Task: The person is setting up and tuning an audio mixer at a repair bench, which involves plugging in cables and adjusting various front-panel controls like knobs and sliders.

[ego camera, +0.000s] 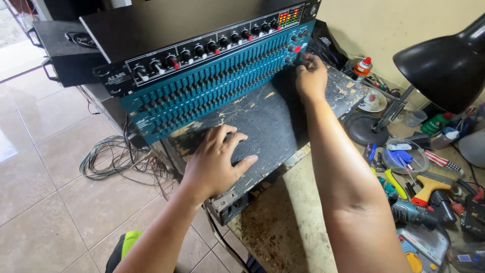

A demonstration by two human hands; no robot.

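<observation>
A teal rack unit (212, 83) with rows of sliders stands stacked under a black rack unit (202, 48) with knobs and small coloured lights. Both rest on a worn black metal case (273, 121) on the bench. My left hand (214, 159) lies flat, fingers spread, on the top of the worn case. My right hand (310, 76) reaches to the right end of the teal unit, its fingertips pinched on a small black part there, just below a red button (297, 49). What the fingers pinch is mostly hidden.
A black desk lamp (444, 65) hangs over the bench's right side. Below it lie hand tools, a yellow-handled screwdriver (395, 183), a drill (414, 212), a spray can (361, 68) and a small dish (373, 99). Loose cables (113, 156) lie coiled on the tiled floor at left.
</observation>
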